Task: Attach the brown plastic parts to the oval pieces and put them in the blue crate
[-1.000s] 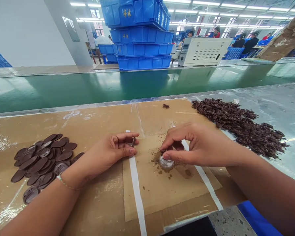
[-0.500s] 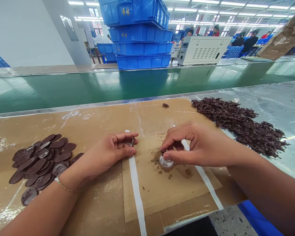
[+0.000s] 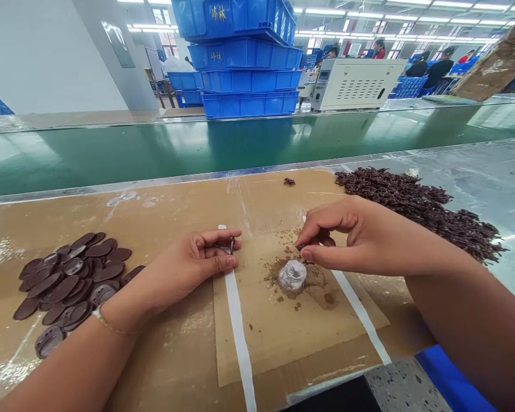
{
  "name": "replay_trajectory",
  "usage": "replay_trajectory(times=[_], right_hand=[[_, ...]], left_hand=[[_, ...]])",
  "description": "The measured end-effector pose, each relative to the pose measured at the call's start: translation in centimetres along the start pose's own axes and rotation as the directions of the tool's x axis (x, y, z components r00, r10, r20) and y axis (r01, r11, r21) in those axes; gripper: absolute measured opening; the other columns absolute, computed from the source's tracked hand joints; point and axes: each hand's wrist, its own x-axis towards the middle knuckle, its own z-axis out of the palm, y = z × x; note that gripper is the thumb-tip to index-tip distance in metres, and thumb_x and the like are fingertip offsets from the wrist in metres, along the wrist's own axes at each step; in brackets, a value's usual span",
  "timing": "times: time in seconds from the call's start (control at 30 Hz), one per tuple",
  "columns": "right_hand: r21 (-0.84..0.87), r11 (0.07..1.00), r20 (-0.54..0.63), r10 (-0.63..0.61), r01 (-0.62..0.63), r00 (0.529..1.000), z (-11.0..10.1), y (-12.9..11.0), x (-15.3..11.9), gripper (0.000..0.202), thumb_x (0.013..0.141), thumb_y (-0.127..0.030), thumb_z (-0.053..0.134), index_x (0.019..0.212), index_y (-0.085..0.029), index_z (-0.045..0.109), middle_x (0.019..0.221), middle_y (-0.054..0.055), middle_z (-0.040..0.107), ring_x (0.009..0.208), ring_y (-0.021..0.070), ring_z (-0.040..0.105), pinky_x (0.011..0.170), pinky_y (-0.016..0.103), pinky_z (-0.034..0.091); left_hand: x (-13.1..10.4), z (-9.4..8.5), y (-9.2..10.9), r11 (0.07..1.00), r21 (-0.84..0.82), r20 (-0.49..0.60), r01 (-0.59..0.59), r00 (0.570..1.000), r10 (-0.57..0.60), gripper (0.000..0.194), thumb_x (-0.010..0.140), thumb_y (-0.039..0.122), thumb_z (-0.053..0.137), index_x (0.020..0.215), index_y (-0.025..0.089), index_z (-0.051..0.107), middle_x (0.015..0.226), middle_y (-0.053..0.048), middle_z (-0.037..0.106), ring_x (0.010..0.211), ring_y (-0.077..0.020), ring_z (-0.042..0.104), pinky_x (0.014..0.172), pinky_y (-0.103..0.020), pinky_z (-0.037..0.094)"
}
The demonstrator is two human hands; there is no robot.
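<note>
My left hand [image 3: 217, 252] pinches a small, thin dark piece [image 3: 232, 246] held on edge between thumb and fingers. My right hand [image 3: 326, 240] is closed on a tiny dark part [image 3: 301, 248], mostly hidden by the fingertips, just above and right of a small clear round container [image 3: 292, 276]. That container sits on a brown sheet [image 3: 274, 343] with wet spots around it. Dark brown oval pieces [image 3: 64, 289] lie heaped at the left. A pile of small dark brown parts [image 3: 416, 206] spreads at the right.
Beyond the table runs a green belt [image 3: 154, 154]. Stacked blue crates [image 3: 251, 80] and a white metal box [image 3: 358, 83] stand behind it. White tape strips [image 3: 240, 343] edge the sheet. A small dark cluster [image 3: 289, 182] lies near the back. People are in the far background.
My right hand has lifted off the clear container and moved up and to the right, uncovering it. My left hand has stayed in place with its piece.
</note>
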Motion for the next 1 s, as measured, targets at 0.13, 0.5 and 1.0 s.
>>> replay_trajectory(times=[0.13, 0.5, 1.0], right_hand=[[-0.020, 0.999, 0.059, 0.026, -0.024, 0.998, -0.1, 0.2, 0.2, 0.014, 0.082, -0.028, 0.066, 0.081, -0.018, 0.077, 0.073, 0.001, 0.074, 0.064, 0.0150, 0.066, 0.060, 0.026, 0.048], [-0.019, 1.000, 0.072, 0.001, 0.000, 0.997, 0.5, 0.1, 0.4, 0.014, 0.083, -0.026, 0.066, 0.085, -0.018, 0.078, 0.071, 0.000, 0.071, 0.060, 0.0131, 0.063, 0.056, 0.026, 0.046], [0.265, 0.959, -0.062, 0.120, -0.099, 0.991, 0.6, 0.4, 0.4, 0.015, 0.084, -0.034, 0.069, 0.084, -0.020, 0.076, 0.077, 0.002, 0.073, 0.066, 0.0148, 0.063, 0.059, 0.027, 0.047]], left_hand=[[-0.2, 0.2, 0.4, 1.000, 0.003, -0.009, 0.021, 1.000, -0.021, 0.068, 0.075, 0.043, 0.083, 0.135, 0.023, 0.059, 0.126, -0.005, 0.066, 0.100, -0.0178, 0.060, 0.107, -0.042, 0.039], [-0.1, 0.0, 0.0, 0.999, 0.046, 0.004, 0.001, 1.000, -0.002, 0.067, 0.078, 0.045, 0.080, 0.137, 0.025, 0.057, 0.121, -0.004, 0.066, 0.108, -0.0212, 0.059, 0.109, -0.044, 0.036], [-0.9, 1.2, 1.1, 1.000, -0.022, -0.110, -0.001, 0.994, -0.002, 0.070, 0.072, 0.042, 0.085, 0.133, 0.019, 0.060, 0.085, -0.001, 0.073, 0.082, -0.0150, 0.063, 0.082, -0.028, 0.046]])
